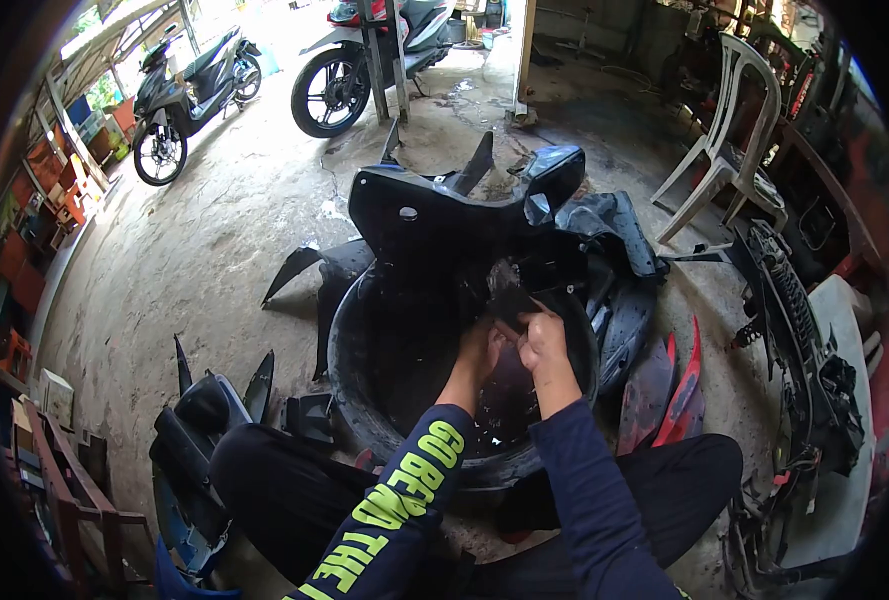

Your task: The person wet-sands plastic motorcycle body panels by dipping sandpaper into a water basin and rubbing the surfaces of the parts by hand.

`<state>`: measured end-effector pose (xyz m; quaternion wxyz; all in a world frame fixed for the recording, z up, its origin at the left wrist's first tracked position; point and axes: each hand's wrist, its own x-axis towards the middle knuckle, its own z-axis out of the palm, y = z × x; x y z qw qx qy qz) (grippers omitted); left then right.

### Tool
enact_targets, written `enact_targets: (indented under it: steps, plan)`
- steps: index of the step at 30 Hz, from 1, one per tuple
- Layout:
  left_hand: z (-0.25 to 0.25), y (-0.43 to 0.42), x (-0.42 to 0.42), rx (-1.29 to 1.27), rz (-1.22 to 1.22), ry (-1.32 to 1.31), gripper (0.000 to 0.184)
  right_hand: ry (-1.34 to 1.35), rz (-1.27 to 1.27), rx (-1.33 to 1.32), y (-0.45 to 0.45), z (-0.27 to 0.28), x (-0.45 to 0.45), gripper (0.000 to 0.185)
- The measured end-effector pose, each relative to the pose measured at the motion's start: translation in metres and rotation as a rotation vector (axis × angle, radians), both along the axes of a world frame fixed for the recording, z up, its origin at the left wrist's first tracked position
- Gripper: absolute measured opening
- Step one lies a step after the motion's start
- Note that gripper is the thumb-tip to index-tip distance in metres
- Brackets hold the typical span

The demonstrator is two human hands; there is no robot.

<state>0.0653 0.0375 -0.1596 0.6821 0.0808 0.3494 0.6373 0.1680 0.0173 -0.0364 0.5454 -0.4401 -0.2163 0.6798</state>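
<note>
Work seems underway near the far edge of the basin (341,372) — what remains is unclear.
Right hand (544,342) closes round a dark piece (511,302); left hand (479,347) — cannot tell its grip.

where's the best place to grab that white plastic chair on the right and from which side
Probably the top bar of the backrest, coming from the left: the white chair stands upright, with that curved bar highest and gaps beneath it, and concrete floor lies on that side, while dark clutter crowds its right.
</note>
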Motion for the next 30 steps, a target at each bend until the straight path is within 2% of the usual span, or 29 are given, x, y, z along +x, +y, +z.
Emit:
enact_targets:
  steps: [2,3,5,6,8,9,11,14,15,17,20,21,22,25,26,28,30]
  plan:
    - [0.032,-0.008,-0.004,-0.002,-0.182,0.021,0.026,-0.076,-0.024,-0.051,-0.001,0.0,0.001,0.042]
    - [0.035,-0.008,-0.001,-0.001,-0.179,0.019,0.026,-0.099,-0.046,-0.085,-0.005,-0.014,0.006,0.041]
    - [0.037,-0.006,0.006,0.114,-0.037,-0.022,0.039,-0.181,-0.02,-0.11,-0.007,-0.055,0.021,0.044]
    - [0.04,-0.005,0.004,0.114,-0.035,-0.021,0.039,-0.179,-0.018,-0.109,-0.011,-0.067,0.023,0.044]
    - [0.05,-0.008,-0.001,0.042,-0.007,-0.258,0.056,-0.341,-0.071,-0.216,-0.022,-0.082,0.027,0.042]
    - [0.058,-0.013,0.0,0.04,-0.01,-0.256,0.056,-0.338,-0.073,-0.217,-0.027,-0.084,0.028,0.042]
    - [0.072,-0.02,0.002,-0.031,0.074,-0.239,0.069,-0.342,-0.131,-0.465,-0.033,-0.084,0.028,0.038]
    - [0.055,-0.013,0.001,-0.036,0.049,-0.176,0.069,-0.229,-0.143,-0.542,-0.033,-0.094,0.04,0.032]
    - [0.047,-0.013,-0.002,-0.036,0.046,-0.172,0.069,-0.167,-0.025,-0.512,-0.023,-0.102,0.042,0.033]
    - [0.035,-0.012,-0.006,0.048,-0.026,-0.002,0.063,-0.179,-0.04,-0.299,-0.028,-0.042,0.023,0.034]
    - [0.048,-0.022,-0.012,0.152,-0.167,0.06,0.052,-0.106,0.098,0.03,-0.027,0.027,0.005,0.049]
    - [0.046,-0.02,-0.007,0.169,-0.048,0.005,0.046,-0.171,0.127,0.059,-0.026,0.037,-0.001,0.047]
    - [0.044,-0.02,-0.009,0.174,-0.05,0.008,0.046,-0.238,0.157,0.09,-0.025,0.042,-0.004,0.045]
    - [0.038,-0.017,-0.011,0.205,-0.186,-0.095,0.039,-0.341,0.172,0.067,-0.021,0.011,0.004,0.043]
    - [0.035,-0.013,-0.009,0.155,-0.165,-0.102,0.035,-0.344,0.174,0.07,-0.022,-0.002,0.011,0.043]
    - [0.037,-0.013,-0.005,0.1,-0.14,-0.111,0.031,-0.313,0.086,-0.1,-0.03,-0.023,0.026,0.042]
    - [0.047,-0.014,0.001,0.118,0.035,-0.132,0.023,-0.367,0.027,-0.173,-0.038,-0.035,0.033,0.041]
